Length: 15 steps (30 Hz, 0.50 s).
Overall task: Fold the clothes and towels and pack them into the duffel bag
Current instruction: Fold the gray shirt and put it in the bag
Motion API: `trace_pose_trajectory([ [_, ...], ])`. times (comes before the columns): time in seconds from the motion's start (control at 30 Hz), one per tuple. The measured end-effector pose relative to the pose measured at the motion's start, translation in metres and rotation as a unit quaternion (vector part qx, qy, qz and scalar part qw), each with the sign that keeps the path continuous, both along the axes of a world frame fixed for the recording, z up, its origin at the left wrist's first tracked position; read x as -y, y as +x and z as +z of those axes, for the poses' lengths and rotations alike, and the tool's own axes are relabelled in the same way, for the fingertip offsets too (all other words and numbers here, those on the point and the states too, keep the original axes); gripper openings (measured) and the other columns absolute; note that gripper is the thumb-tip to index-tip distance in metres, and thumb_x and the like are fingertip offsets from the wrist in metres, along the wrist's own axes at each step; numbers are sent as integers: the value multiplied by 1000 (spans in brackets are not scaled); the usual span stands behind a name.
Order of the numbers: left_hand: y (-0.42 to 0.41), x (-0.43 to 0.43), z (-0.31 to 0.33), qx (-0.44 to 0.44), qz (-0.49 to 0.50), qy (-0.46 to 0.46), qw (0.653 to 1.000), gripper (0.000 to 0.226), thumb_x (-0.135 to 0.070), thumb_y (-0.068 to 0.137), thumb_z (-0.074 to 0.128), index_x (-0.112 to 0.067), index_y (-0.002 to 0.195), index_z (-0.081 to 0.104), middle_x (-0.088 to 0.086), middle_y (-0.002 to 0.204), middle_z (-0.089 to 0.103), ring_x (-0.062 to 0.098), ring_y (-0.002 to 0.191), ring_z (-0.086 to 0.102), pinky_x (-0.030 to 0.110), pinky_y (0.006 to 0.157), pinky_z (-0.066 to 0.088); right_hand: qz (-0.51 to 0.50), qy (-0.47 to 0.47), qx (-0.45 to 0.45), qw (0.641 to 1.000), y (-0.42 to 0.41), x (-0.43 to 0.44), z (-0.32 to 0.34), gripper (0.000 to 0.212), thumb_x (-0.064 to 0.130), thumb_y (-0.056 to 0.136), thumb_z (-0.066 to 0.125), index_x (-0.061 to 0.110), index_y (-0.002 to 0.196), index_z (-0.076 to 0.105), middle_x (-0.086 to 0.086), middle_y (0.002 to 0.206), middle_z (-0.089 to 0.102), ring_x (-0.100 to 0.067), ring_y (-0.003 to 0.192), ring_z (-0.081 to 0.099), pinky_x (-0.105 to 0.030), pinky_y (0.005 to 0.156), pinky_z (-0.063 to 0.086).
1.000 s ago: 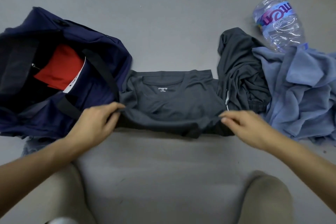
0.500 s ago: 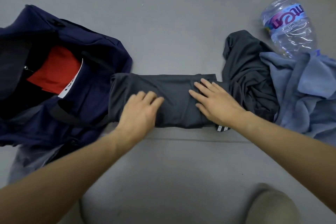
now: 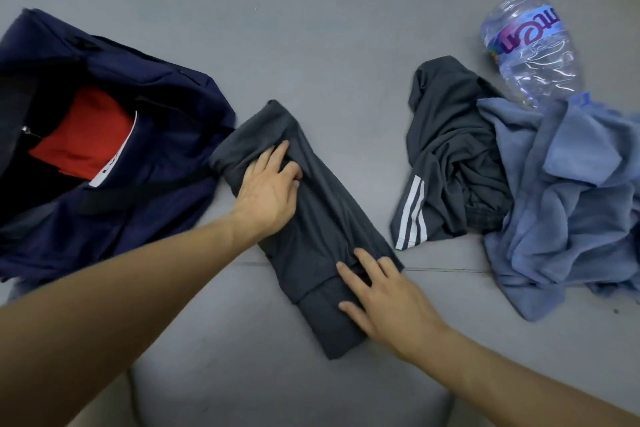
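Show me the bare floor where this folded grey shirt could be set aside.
Widest free patch: floor beyond the folded grey shirt, between duffel bag and water bottle. A narrower lane runs between the shirt and the striped shorts. Crowded: right side, where shorts, blue towel and bottle overlap.
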<state>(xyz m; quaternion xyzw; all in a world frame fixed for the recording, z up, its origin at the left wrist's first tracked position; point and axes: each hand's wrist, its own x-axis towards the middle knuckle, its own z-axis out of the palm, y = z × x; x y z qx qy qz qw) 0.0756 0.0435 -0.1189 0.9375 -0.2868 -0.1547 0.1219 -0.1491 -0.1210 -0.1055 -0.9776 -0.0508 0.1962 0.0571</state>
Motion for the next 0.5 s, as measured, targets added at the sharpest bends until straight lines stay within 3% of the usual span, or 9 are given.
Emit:
trace_pose_trajectory([
  [0.13, 16, 35, -8, 13, -118, 13, 993, 37, -29, 102, 42, -20, 138, 48, 7, 163, 27, 30, 152, 17, 48, 124, 10, -7, 31, 17, 999, -7, -4, -4, 59, 54, 90, 52, 23, 140, 55, -11, 143, 51, -25, 93, 61, -33, 66, 59],
  [0.27, 29, 64, -7, 65, -271, 57, 959, 57, -36, 103, 35, -24, 158, 24, 7, 164, 25, 30, 152, 17, 48, 125, 11, 37, 60, 66, 995, -5, -7, -6, 61, 48, 90, 61, 20, 142, 50, -11, 155, 38, -27, 102, 55, -38, 79, 53],
  [0.33, 28, 71, -3, 109, -314, 62, 941, 55, -31, 103, 39, -22, 156, 30, 11, 162, 30, 34, 150, 23, 50, 123, 18, 65, 64, 92, 992, -4, -6, -2, 55, 39, 90, 60, 19, 140, 50, -11, 156, 36, -29, 113, 51, -40, 85, 49],
  [0.4, 13, 70, -1, 155, -305, 55, 938, 53, -26, 101, 42, -21, 154, 36, 14, 162, 30, 35, 150, 24, 52, 122, 21, 77, 64, 101, 990, -6, -2, -3, 55, 37, 91, 58, 18, 143, 48, -11, 158, 34, -31, 128, 46, -44, 98, 46],
  [0.5, 0, 55, -4, 146, -224, 91, 959, 59, -39, 104, 32, -23, 160, 21, 14, 167, 12, 35, 154, 8, 55, 123, 11, 106, 48, 65, 991, -18, 5, -15, 66, 49, 97, 49, 21, 154, 33, -10, 164, 23, -32, 151, 22, -54, 120, 25],
])
